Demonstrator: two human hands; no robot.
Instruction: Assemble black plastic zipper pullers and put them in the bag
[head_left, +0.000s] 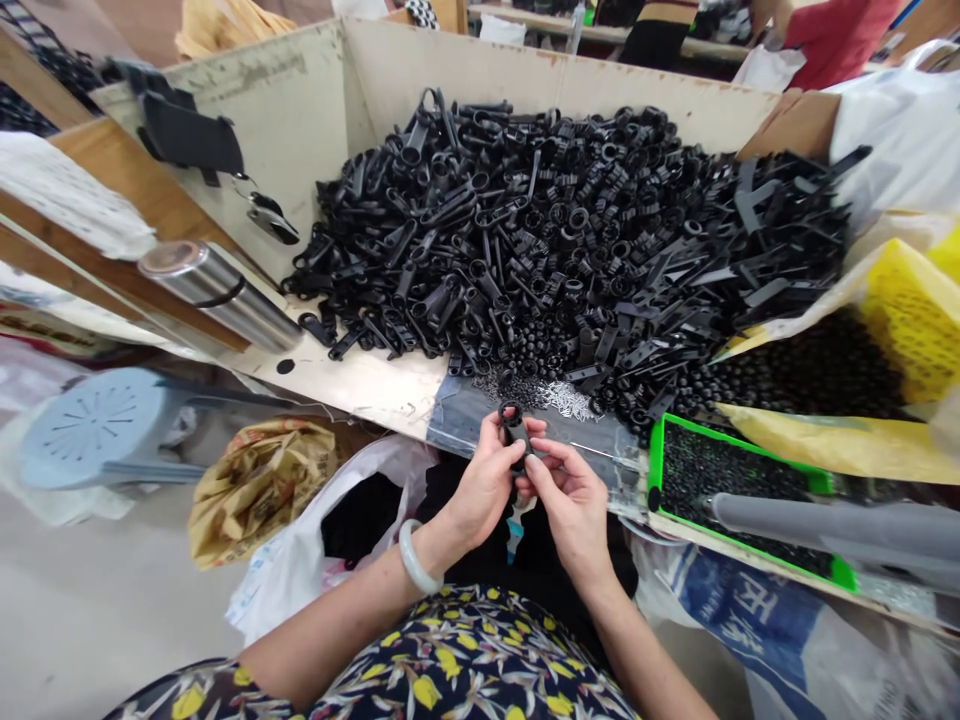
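Note:
My left hand point(484, 485) is closed round a black plastic part with a ring-shaped end point(512, 415), its ring pointing away from me. The fingers of my right hand point(574, 505) are pinched against the lower side of the same part; anything small between them is hidden. Just beyond my hands, small silvery metal pieces point(574, 400) lie in a heap at the table edge. A thin metal rod point(600, 452) is beside my right fingers; I cannot tell whether they touch it. Something with a light-blue tip point(514, 535) shows below my hands.
A large heap of black plastic parts point(480, 230) fills the walled table. At right stands a green-rimmed tray point(656, 450) of small black pieces, crossed by a grey tube point(825, 525). A steel flask point(225, 295) and a blue stool point(97, 425) are at left.

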